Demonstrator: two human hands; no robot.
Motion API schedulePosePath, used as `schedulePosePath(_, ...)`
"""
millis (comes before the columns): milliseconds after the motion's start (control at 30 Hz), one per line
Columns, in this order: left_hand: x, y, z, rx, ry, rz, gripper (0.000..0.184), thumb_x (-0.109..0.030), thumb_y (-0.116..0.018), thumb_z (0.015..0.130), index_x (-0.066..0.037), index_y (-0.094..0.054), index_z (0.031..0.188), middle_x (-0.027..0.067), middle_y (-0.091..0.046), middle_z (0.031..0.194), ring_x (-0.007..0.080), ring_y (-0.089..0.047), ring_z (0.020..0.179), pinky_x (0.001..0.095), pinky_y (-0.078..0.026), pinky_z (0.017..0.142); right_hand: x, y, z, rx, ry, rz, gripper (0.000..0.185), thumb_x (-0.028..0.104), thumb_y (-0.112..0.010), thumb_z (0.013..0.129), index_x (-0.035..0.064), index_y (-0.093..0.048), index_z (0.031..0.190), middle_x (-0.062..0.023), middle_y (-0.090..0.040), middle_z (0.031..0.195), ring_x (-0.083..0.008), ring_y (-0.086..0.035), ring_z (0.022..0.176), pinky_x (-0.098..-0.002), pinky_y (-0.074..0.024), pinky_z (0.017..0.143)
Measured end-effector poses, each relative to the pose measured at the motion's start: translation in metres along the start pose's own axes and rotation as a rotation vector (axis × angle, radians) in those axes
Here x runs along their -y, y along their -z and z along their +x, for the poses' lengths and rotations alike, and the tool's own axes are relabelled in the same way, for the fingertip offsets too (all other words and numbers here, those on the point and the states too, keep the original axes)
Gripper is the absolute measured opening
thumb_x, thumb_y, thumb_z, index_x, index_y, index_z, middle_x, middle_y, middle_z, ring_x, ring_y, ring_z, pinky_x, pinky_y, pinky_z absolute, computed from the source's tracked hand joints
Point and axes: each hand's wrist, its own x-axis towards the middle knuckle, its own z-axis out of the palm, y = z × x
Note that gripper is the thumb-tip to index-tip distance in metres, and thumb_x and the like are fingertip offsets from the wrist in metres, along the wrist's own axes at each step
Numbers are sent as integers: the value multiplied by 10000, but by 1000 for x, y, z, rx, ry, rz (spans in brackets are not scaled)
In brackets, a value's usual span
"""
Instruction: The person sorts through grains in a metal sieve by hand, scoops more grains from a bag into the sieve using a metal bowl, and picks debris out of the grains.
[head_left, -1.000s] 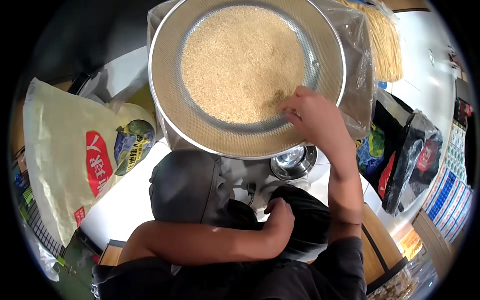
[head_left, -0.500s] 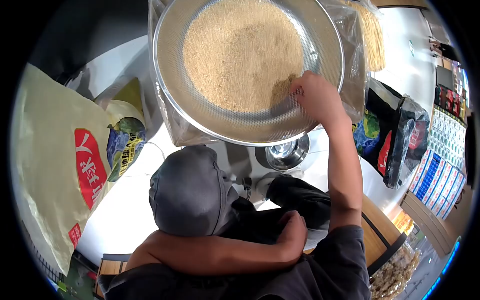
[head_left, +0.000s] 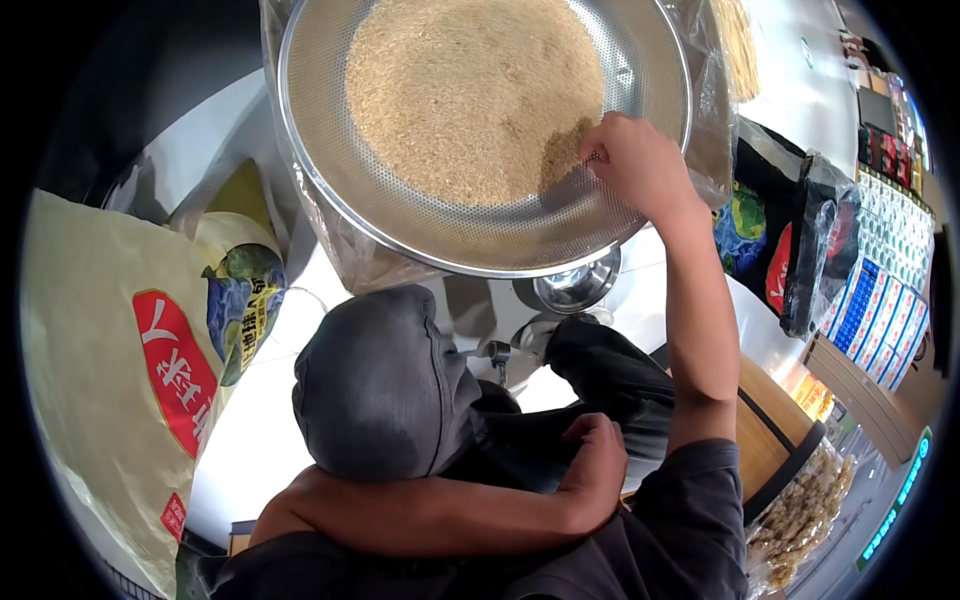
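A large round metal sieve [head_left: 480, 255] fills the top of the head view, with a wide layer of small tan grains [head_left: 460, 100] on its perforated bottom. My right hand [head_left: 635, 165] reaches over the sieve's near right side. Its fingers are curled together at the edge of the grains, beside a darker patch; whatever they pinch is too small or hidden to make out. Across my body lies my left forearm, and my left hand [head_left: 598, 455] rests on my dark-trousered leg, loosely closed, with no object visible in it.
Clear plastic wrap [head_left: 375, 265] hangs under the sieve. Below it, a shiny metal bowl [head_left: 580, 285] stands on the pale floor. A big printed sack [head_left: 90, 300] is at left. Black packages [head_left: 810, 250], stacked boxes [head_left: 880, 320] and a bag of brown dried pieces [head_left: 800, 520] are at right.
The view has shifted, so the sieve appears slightly higher and further left. My right hand stays at the grains' edge, fingers still curled. My left hand still rests on my leg.
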Motion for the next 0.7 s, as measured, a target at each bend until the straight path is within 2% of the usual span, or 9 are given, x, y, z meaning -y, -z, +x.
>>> schedulePosePath(133, 7, 3, -4, -2, -8, 24, 232, -152, -512, 942, -47, -705, 1018, 93, -582, 874, 254, -537, 812, 403, -409, 709, -2, -1, 1, 7, 7, 21, 93, 110, -724, 793, 113, -748, 882, -86, -688, 921, -300, -687, 896, -421, -540, 782)
schedulePosePath(233, 22, 10, -6, 10, 68, 7, 212, -157, -532, 925, -56, -684, 1034, 78, -562, 862, 235, -532, 815, 390, -393, 734, -2, -3, 4, 20, -4, 43, 108, 126, -745, 786, 97, -752, 890, -91, -703, 930, -299, -696, 890, -412, -546, 783)
schedulePosePath(333, 53, 22, -6, -38, 181, -37, 194, -165, -557, 905, -67, -666, 1032, 64, -552, 854, 219, -528, 824, 376, -376, 761, 1, -1, 5, 18, -5, 47, 113, 140, -755, 783, 87, -756, 883, -95, -719, 925, -300, -704, 877, -406, -552, 784)
schedulePosePath(400, 72, 31, -6, -98, 333, -24, 168, -169, -587, 883, -88, -664, 1009, 41, -551, 849, 200, -538, 825, 366, -370, 772, 5, 0, 5, 13, -3, 48, 109, 148, -757, 784, 86, -759, 873, -97, -726, 915, -302, -707, 868, -405, -556, 782)
schedulePosePath(500, 95, 44, -10, -137, 398, -24, 169, -165, -603, 879, -99, -669, 1020, 25, -577, 877, 186, -569, 858, 354, -366, 767, 6, 2, 8, 12, -11, 24, 108, 153, -760, 761, 100, -764, 855, -91, -733, 895, -302, -708, 856, -408, -561, 776)
schedulePosePath(567, 102, 45, -5, -157, 446, -23, 168, -166, -607, 883, -104, -672, 1025, 22, -591, 885, 181, -581, 878, 349, -364, 765, 4, -3, 11, 60, -30, -1, 82, 153, -706, 757, 153, -757, 822, -87, -732, 863, -298, -711, 888, -437, -578, 763)
schedulePosePath(700, 108, 43, 5, -134, 446, -25, 190, -163, -624, 880, -110, -695, 1048, 15, -627, 901, 182, -611, 912, 353, -368, 754, 9, -2, 10, 62, -7, -47, 91, 158, -690, 758, 141, -746, 827, -102, -730, 880, -306, -710, 888, -438, -579, 763)
